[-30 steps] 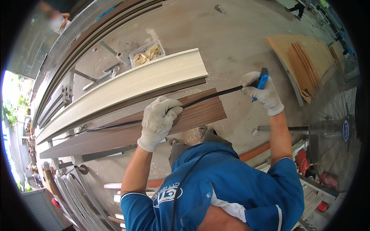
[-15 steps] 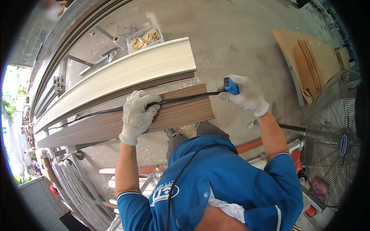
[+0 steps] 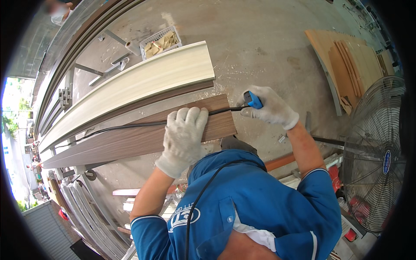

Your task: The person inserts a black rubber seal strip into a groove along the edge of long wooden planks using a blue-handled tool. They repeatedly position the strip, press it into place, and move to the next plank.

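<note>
A long brown wood-grain board (image 3: 130, 141) runs from the near right to the far left, with a thin black flexible strip (image 3: 125, 126) lying along it. My left hand (image 3: 184, 134), in a pale work glove, rests on the board near its right end. Its fingers lie flat across the strip and cover part of it. Just past that end, my gloved right hand (image 3: 272, 107) is closed around a blue and black hand tool (image 3: 253, 100). The strip's end reaches the tool. My right fingers partly hide the tool, and its exact kind does not show.
A cream-coloured panel (image 3: 173, 63) lies beyond the board on a metal stand. Behind it sits a white basket (image 3: 161, 42) of scraps. A large fan (image 3: 375, 156) stands at right, near stacked brown sheets (image 3: 346, 69). Another person (image 3: 60, 13) is at upper left.
My left hand has slid right along the board, and its fingers have gone from curled round the strip to flat over it. My right hand has moved slightly left with the tool.
</note>
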`<state>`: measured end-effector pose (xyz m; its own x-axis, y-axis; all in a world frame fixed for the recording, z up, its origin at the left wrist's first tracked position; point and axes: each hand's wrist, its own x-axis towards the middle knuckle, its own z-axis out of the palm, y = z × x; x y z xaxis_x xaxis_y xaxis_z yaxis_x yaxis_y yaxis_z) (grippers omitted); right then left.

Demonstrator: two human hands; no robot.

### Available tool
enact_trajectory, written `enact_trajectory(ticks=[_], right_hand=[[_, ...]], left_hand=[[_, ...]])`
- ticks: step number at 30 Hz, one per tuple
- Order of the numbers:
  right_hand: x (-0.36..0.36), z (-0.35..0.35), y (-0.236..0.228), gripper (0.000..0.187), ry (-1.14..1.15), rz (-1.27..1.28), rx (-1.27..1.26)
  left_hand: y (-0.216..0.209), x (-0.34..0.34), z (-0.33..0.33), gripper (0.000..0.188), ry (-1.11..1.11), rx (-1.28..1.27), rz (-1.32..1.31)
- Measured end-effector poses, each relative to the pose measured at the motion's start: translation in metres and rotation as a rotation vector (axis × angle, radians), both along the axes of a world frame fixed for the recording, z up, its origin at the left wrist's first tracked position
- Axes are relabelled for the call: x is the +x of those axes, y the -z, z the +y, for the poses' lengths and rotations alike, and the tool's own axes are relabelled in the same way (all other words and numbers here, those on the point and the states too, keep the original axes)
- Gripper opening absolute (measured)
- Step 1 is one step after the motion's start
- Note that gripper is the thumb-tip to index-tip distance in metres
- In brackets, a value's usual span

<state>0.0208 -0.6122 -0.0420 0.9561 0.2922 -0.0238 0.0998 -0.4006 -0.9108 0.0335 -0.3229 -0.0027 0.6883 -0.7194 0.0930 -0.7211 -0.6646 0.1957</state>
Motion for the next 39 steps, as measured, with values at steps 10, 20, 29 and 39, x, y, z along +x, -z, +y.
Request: enact_trajectory(ticks=[10, 20, 29, 39], right_hand=[[0.003, -0.006, 0.012, 0.029, -0.037, 0.335, 0.254], [-0.001, -0.006, 0.023, 0.033, 0.000, 0.334, 0.329], [-0.007, -0.009, 0.029, 0.028, 0.061, 0.415, 0.287], [0.021, -0.020, -0.034, 0.057, 0.206, 0.154, -0.279]], left_hand=[[0.012, 0.013, -0.013, 0.082, 0.021, -0.072, 0.141], [0.012, 0.014, -0.042, 0.076, 0.043, -0.180, 0.198], [0.020, 0.017, -0.054, 0.071, 0.096, -0.243, 0.132], [0.000, 0.014, 0.034, 0.041, -0.128, -0.016, 0.014]])
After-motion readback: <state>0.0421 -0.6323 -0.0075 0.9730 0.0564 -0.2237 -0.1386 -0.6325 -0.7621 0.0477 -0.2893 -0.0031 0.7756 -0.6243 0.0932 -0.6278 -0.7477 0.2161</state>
